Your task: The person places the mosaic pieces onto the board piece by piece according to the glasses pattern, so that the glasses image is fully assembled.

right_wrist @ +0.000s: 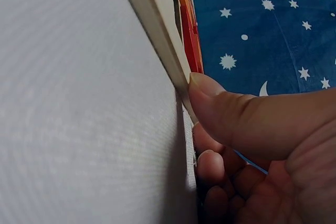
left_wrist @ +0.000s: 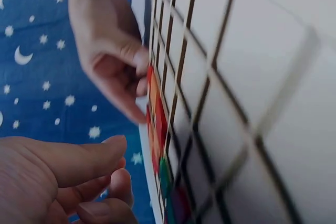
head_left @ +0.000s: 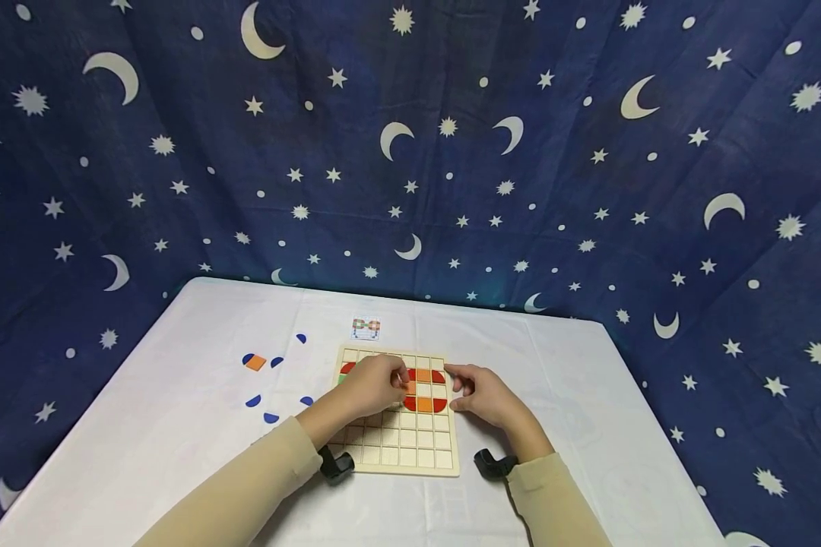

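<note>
A pale wooden grid board [head_left: 417, 458] lies on the table with red, orange and green tiles in its upper cells. Over the board my left hand [head_left: 376, 386] hovers, its thumb and fingers loosely bent; in the left wrist view no tile shows between its fingertips. My right hand [head_left: 487, 395] is at the board's right edge, with the thumb tip touching the rim in the right wrist view. Beside the red end tiles [head_left: 440, 406] are orange tiles [head_left: 425, 405]. The left hand and forearm hide part of the board and its green tile [head_left: 343, 377].
Left of the board, several blue half-round tiles [head_left: 271, 418] and an orange square tile [head_left: 256, 363] lie on the white tablecloth [head_left: 198, 448]. A small pattern card [head_left: 366, 328] lies behind the board. A dark blue star-and-moon curtain [head_left: 356, 152] stands behind the table.
</note>
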Available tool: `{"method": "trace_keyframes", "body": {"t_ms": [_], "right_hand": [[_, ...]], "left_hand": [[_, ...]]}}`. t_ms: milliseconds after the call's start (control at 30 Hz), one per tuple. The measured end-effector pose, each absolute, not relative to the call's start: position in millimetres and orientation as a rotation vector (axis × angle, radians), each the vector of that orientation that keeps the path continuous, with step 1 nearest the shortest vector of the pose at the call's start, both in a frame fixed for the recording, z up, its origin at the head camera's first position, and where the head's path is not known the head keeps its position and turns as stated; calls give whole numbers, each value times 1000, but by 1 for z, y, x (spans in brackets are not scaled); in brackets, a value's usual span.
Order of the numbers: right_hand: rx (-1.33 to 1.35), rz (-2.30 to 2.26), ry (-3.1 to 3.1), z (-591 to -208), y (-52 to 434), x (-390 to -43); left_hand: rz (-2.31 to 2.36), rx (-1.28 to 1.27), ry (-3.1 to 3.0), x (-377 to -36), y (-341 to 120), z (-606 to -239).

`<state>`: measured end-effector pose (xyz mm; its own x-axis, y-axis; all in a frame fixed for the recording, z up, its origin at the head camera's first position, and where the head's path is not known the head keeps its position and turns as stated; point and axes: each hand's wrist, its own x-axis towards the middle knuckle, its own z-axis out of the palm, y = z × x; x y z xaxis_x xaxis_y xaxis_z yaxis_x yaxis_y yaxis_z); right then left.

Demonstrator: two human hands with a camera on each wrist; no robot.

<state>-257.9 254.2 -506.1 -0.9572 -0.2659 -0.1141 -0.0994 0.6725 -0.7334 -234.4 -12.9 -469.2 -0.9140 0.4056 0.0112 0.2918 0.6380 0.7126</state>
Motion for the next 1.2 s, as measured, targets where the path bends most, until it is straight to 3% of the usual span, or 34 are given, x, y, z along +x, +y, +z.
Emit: {"method": "trace_keyframes", "body": {"t_ms": [800,1200], "right_hand": [[-282,-1138,2697,-507,252,-256],[-280,-1148,2706,-505,250,-254]], "left_hand": [[1120,152,2820,-231,-164,-476],[979,89,2953,-235,-227,-478]]}}
